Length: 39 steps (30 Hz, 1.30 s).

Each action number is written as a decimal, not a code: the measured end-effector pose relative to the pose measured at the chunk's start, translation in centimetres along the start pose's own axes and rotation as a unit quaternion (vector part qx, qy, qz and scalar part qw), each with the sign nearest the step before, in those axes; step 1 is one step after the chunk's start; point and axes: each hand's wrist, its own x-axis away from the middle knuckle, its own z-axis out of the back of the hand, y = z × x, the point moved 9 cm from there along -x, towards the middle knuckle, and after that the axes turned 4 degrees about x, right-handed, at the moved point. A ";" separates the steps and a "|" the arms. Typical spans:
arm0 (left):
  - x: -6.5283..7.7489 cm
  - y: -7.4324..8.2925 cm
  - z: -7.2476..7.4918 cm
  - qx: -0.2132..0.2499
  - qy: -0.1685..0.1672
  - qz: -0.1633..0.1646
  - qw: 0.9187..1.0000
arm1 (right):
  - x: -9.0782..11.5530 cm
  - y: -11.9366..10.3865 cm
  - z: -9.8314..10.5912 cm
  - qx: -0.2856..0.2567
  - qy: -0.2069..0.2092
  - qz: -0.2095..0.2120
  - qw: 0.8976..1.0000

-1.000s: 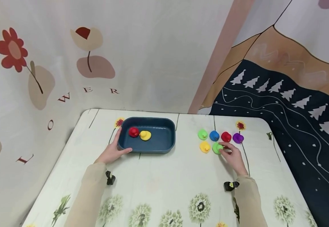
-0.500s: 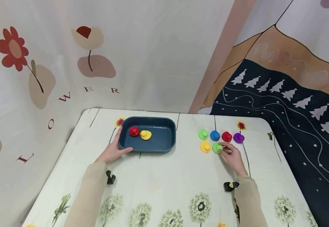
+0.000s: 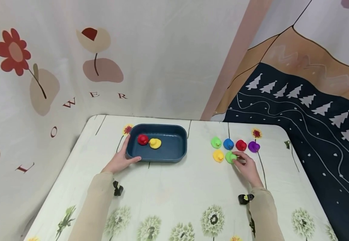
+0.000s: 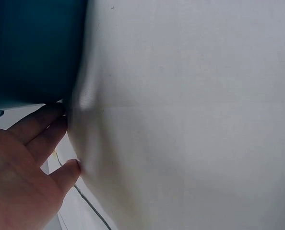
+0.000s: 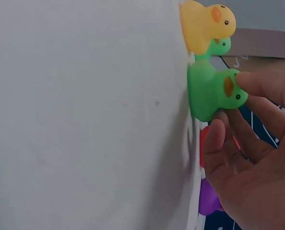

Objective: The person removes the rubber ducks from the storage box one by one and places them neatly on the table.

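My left hand (image 3: 120,163) rests at the left end of a dark blue rectangular tray (image 3: 171,142), thumb on its front rim and fingers along its left side. In the left wrist view these fingers (image 4: 49,139) look nearly straight. A red rubber duck (image 3: 143,139) and a yellow rubber duck (image 3: 155,143) sit inside the tray. On the right, my right hand (image 3: 249,170) pinches a green rubber duck (image 3: 229,157) by its head. That duck (image 5: 205,91) stands upright on the table in the right wrist view.
Around the right hand stand an orange-yellow duck (image 3: 218,156), another green duck (image 3: 216,143), a blue duck (image 3: 228,144), a red duck (image 3: 241,145) and a purple duck (image 3: 254,146). A flower-print cloth covers the table (image 3: 174,190); printed curtains (image 3: 162,67) hang behind.
Only a slight shift of the head view shows. Both hands, the tray and the ducks keep their places.
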 end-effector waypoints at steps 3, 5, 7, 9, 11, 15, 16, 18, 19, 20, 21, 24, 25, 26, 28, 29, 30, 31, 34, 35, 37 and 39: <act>0.0 0.0 0.0 0.002 -0.001 0.001 1.000 | 0.2 -0.4 0.5 0.000 0.008 0.006 1.000; 0.0 -0.1 -0.1 0.005 -0.002 0.001 1.000 | 0.3 -0.7 1.0 -0.004 0.016 0.010 1.000; -0.1 -0.1 -0.1 0.006 -0.002 0.001 1.000 | 0.3 -1.1 1.3 -0.012 0.025 0.013 1.000; -0.1 -0.2 0.0 0.004 -0.001 -0.002 1.000 | 0.2 -1.7 1.6 -0.019 0.030 0.018 0.999; -0.1 -0.2 0.0 0.006 0.001 -0.001 1.000 | 0.1 -2.3 1.6 -0.027 0.033 0.027 0.999; -0.1 -0.4 0.0 0.011 0.001 0.003 1.000 | -0.1 -3.8 1.4 -0.038 0.027 0.039 0.998; -0.1 -0.5 0.0 0.011 0.001 0.006 1.000 | -0.2 -4.3 1.2 -0.040 0.023 0.042 0.998; -0.1 -0.6 -0.1 0.008 0.000 0.008 1.000 | -0.2 -5.1 0.8 -0.041 0.012 0.047 0.998; -0.1 -0.6 -0.1 0.008 0.000 0.009 1.000 | -0.2 -5.6 0.6 -0.044 0.007 0.051 0.998; -0.1 -0.5 -0.1 0.007 0.000 0.010 1.000 | -0.2 -6.0 0.3 -0.047 0.000 0.054 0.997; -0.1 -0.5 -0.1 0.007 0.001 0.010 1.000 | -0.2 -6.4 0.1 -0.050 -0.006 0.057 0.997; -0.1 -0.2 -0.1 0.006 0.000 0.006 1.000 | -0.3 -7.3 -0.8 -0.052 -0.024 0.065 0.996; -0.1 -0.2 -0.1 0.007 0.001 0.005 1.000 | -0.4 -7.6 -1.1 -0.056 -0.031 0.066 0.996; -0.1 -0.2 -0.1 0.007 0.001 0.005 1.000 | -0.5 -7.8 -1.5 -0.056 -0.038 0.067 0.995; -0.1 -0.1 -0.1 0.008 0.000 0.004 1.000 | -0.7 -8.2 -2.2 -0.058 -0.053 0.070 0.994; -0.1 -0.1 0.0 0.009 0.001 0.004 1.000 | -0.8 -8.4 -2.6 -0.059 -0.061 0.071 0.994; -0.1 -0.1 0.0 0.010 0.001 0.004 1.000 | -0.9 -8.6 -3.0 -0.058 -0.069 0.071 0.993; 0.0 -0.1 0.0 0.012 0.001 0.005 1.000 | -1.0 -8.9 -3.3 -0.056 -0.076 0.075 0.993; 0.0 0.0 0.0 0.012 -0.001 -0.002 1.000 | -1.4 -9.4 -4.4 -0.058 -0.098 0.081 0.990; 0.1 0.0 0.0 0.012 -0.001 -0.003 1.000 | -1.6 -9.6 -4.8 -0.060 -0.108 0.085 0.989; 0.1 0.1 0.0 0.011 -0.002 -0.004 1.000 | -1.8 -10.0 -5.5 -0.066 -0.126 0.094 0.985; 0.1 0.1 0.0 0.009 -0.002 -0.005 1.000 | -2.0 -10.6 -6.2 -0.073 -0.145 0.101 0.982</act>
